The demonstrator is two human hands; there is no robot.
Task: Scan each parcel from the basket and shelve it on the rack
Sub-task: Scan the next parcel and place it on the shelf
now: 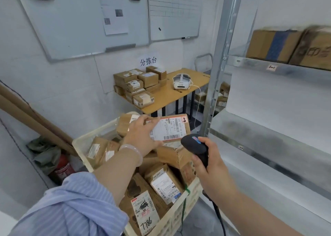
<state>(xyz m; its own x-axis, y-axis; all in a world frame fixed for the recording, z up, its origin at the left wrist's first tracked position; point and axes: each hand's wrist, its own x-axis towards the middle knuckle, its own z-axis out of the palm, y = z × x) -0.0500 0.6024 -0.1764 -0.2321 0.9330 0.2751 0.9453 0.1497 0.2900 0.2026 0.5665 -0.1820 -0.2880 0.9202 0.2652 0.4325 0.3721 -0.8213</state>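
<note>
My left hand [141, 137] grips the labelled parcel [168, 128] above the basket [179, 216]. My right hand [213, 165] clamps the scanner [195, 147], just beside the parcel's label.

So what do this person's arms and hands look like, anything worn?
The left arm wears a light blue, finely striped sleeve bunched near the elbow, and a pale, translucent bangle circles the wrist behind the left hand. The right hand and forearm are bare: no sleeve, ring or watch shows.
</note>
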